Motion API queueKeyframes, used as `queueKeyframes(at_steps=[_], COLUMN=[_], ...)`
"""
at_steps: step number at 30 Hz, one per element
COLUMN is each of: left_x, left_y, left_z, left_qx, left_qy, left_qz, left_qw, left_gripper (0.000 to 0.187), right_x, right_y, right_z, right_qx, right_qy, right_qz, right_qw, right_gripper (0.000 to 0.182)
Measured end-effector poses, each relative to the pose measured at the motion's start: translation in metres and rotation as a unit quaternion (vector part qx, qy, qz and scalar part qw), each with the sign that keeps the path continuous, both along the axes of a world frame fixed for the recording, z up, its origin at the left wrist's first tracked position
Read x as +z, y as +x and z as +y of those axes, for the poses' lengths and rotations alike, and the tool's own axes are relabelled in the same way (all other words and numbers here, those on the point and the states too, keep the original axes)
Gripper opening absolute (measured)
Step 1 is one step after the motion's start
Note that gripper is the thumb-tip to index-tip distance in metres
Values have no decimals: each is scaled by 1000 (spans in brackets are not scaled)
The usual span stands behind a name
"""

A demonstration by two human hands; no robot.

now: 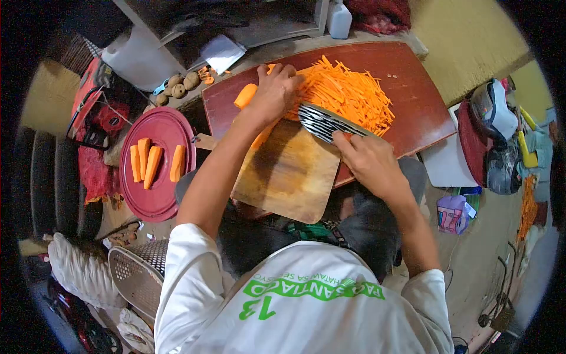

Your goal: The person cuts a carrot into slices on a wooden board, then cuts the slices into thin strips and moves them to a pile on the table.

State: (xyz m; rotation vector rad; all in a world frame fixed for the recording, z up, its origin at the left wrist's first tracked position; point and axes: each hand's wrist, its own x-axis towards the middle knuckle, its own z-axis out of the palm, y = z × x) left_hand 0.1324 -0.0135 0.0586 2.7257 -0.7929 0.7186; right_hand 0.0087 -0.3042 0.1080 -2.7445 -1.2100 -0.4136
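In my right hand [371, 162] is the handle end of a knife [327, 123] with a black-and-white striped blade. The blade lies along the near edge of a heap of thin carrot strips [348, 94]. My left hand [276, 91] curls its fingers over orange carrot at the heap's left side, and the palm hides most of what is under it. Beside that wrist lies a carrot piece [245, 95], and more carrot [263, 135] shows by the forearm. A wooden cutting board [283, 183] slopes toward my lap, stained dark in its middle.
The board rests on a reddish-brown tabletop [413, 118]. At left, a red round lid [132, 197] bears several peeled carrots [153, 167]. Brown round vegetables [178, 89] sit behind it. A perforated basket [138, 265] stands lower left; a purple pouch [453, 213] lies right.
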Motion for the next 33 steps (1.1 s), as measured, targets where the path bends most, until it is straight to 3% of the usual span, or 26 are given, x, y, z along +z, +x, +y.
queueKeyframes(at_steps=[3, 6, 11, 16, 25, 26, 28, 30, 33], left_x=[-18, -11, -1, -20, -10, -19, -21, -16, -31], left_y=[4, -31, -117, -146, -184, -191, -215, -230, -220], left_z=[26, 56, 62, 52, 19, 14, -2, -12, 1], left_qx=[34, 102, 121, 158, 133, 159, 144, 144, 114], left_qy=[-42, -79, -13, -48, -265, -275, -255, -226, -310], left_qz=[-14, 190, 192, 203, 147, 237, 233, 216, 211], left_qw=[998, 973, 974, 965, 944, 918, 927, 939, 920], left_gripper=[25, 22, 32, 49, 23, 31, 31, 33, 37], right_x=[5, -12, -22, -25, -25, -23, -19, -20, -18], right_y=[-14, -38, -86, -103, -107, -107, -105, -102, -99], right_z=[-5, -10, 5, 19, 22, 23, 23, 21, 21], right_qx=[-60, -35, -104, -87, -102, -115, -143, -132, -130], right_qy=[63, 265, 343, 352, 362, 364, 364, 352, 348], right_qz=[122, 232, 426, 471, 448, 465, 499, 498, 486], right_qw=[989, 935, 831, 804, 811, 799, 773, 781, 791], right_gripper=[41, 42, 45, 44, 40, 40, 39, 39, 38])
